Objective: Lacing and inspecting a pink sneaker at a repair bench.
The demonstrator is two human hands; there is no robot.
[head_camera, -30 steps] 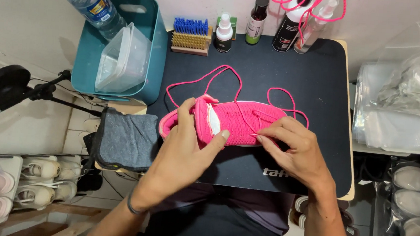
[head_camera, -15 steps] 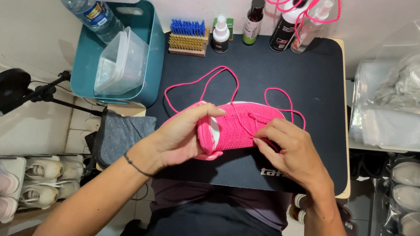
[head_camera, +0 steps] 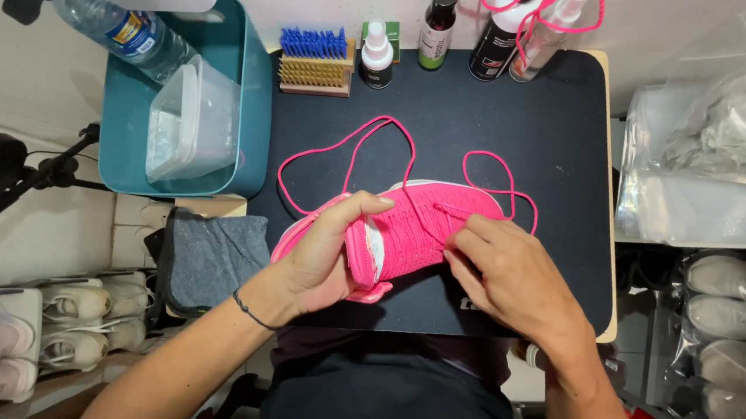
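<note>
Now the left hand [head_camera: 321, 263] is clasping the shoe [head_camera: 406, 234]; the right hand [head_camera: 508, 276] is pinching its lace [head_camera: 351, 147], which looks likely to tangle.

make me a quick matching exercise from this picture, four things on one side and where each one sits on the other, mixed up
Things:
1. pink shoe
2. blue-bristled brush
3. clear plastic container
4. grey cloth

Places:
A. inside the teal bin
B. left of the black mat, by the left wrist
C. at the mat's far edge, beside the spray bottles
D. between both hands

Pairs: 1-D, 2-C, 3-A, 4-B
</note>
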